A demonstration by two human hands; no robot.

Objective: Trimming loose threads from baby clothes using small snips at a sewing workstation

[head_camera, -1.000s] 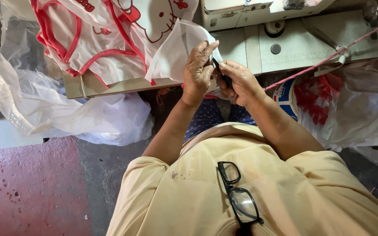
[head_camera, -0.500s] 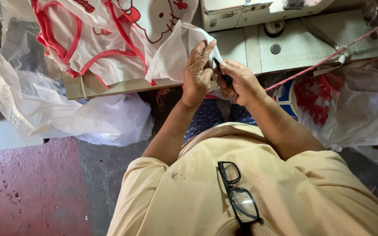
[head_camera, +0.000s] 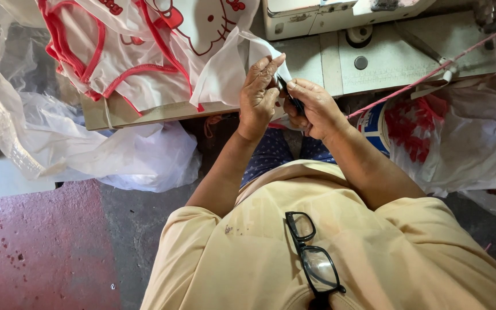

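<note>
1. Barely any change from the earlier frames: both hands stay at the near edge of the surface (head_camera: pixel 328 63), and the left hand's index finger is stretched a bit higher along the sheet's edge.
2. Left hand (head_camera: pixel 258 95): fingers pinched together on the edge of a white sheet (head_camera: pixel 225 72), index pointing up.
3. Right hand (head_camera: pixel 314 106): closed round a small dark tool (head_camera: pixel 291 96), its tip touching the sheet between the two hands. Cannot tell what kind of tool it is.
4. Sheet hangs off the near edge of the surface, at its middle, joined to a white cover with red trim (head_camera: pixel 121 57) that is spread over the left part.
5. Sewing machine (head_camera: pixel 317 14) sits at the far edge, right of the cover.
6. Pink cord (head_camera: pixel 426 77) runs slantwise from the right hand up to the far right corner.
7. Clear plastic bags: one (head_camera: pixel 87 155) below the left end of the surface, another with a red print (head_camera: pixel 449 138) below the right end.
8. Black glasses (head_camera: pixel 311 258) hang at the collar of the yellow shirt (head_camera: pixel 248 258).
9. Floor (head_camera: pixel 35 247) below left is red, with a grey strip beside it.
</note>
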